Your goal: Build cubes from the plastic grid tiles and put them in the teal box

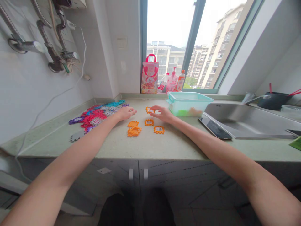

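Observation:
My right hand (163,113) pinches an orange toothed puzzle tile (149,110) at the middle of the green counter (150,146). My left hand (127,112) rests on the counter beside a pile of several red, purple and teal tiles (97,116), with its fingers curled; nothing shows in them. Several more orange tiles lie in front of both hands: a small stack (134,129), one tile (149,122) and another tile (159,129).
A teal plastic bin (188,103) holding some pieces stands right of my right hand. A phone (215,127) lies by the steel sink (246,121). Bottles and a pink bag (150,75) line the window sill. Pipes and a cable hang on the left wall.

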A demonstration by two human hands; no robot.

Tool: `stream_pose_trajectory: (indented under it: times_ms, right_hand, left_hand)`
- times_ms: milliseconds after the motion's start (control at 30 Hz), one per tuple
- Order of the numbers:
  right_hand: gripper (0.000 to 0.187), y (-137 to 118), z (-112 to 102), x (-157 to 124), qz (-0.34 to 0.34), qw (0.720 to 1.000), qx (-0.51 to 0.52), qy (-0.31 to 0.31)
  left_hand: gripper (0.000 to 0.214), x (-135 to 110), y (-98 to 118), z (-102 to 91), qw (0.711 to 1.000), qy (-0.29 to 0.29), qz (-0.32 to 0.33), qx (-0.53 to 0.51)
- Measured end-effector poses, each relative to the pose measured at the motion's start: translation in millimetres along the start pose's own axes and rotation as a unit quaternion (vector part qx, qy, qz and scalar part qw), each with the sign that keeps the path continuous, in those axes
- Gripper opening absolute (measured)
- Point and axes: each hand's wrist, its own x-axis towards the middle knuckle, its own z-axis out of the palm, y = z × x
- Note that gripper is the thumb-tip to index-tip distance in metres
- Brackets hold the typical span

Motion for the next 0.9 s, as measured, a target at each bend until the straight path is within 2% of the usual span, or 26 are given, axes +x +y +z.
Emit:
stream_pose_trajectory:
  times_ms: [67,200,233,333,400,500,567,633,733,900]
  right_hand:
    - [0.033,6,-5,-1,-0.001,1.000,-0.023,0.011]
    - [0.023,10,-12,-3,-0.004,0.994,-0.062,-0.094]
    - [0.023,8,-14,-3,-0.013,0.993,-0.073,-0.096]
    - [0.025,-5,-18,-3,-0.072,0.990,-0.115,-0.030]
    - [0.023,-18,-21,-4,-0.121,0.984,-0.133,-0.013]
    - [0.023,-37,-18,-8,-0.170,0.972,-0.139,-0.080]
    - [0.024,-44,-12,-10,-0.174,0.965,-0.139,-0.138]
    - [0.019,-45,-5,-11,-0.165,0.963,-0.134,-0.164]
    - [0.015,-37,2,-9,-0.157,0.972,-0.125,-0.124]
    - [0.016,-20,-5,-4,-0.126,0.980,-0.143,0.049]
  left_hand:
    - [0.050,-2,0,-1.3,1.000,-0.004,0.002,-0.008]
    - [0.050,-3,-1,-1.3,1.000,-0.004,0.008,-0.019]
    - [0.051,-2,-1,-1.0,1.000,-0.002,0.010,-0.025]
    - [0.053,-2,-3,0.2,0.999,0.003,0.021,-0.040]
    - [0.052,-2,-5,0.9,0.998,0.006,0.028,-0.048]
    - [0.053,-1,-8,1.9,0.997,0.009,0.039,-0.059]
    - [0.054,1,-10,2.8,0.997,0.010,0.043,-0.062]
    - [0.056,2,-12,4.0,0.997,0.012,0.041,-0.063]
    - [0.057,2,-14,5.3,0.997,0.011,0.038,-0.068]
    - [0.055,0,-13,4.1,0.995,0.004,0.047,-0.092]
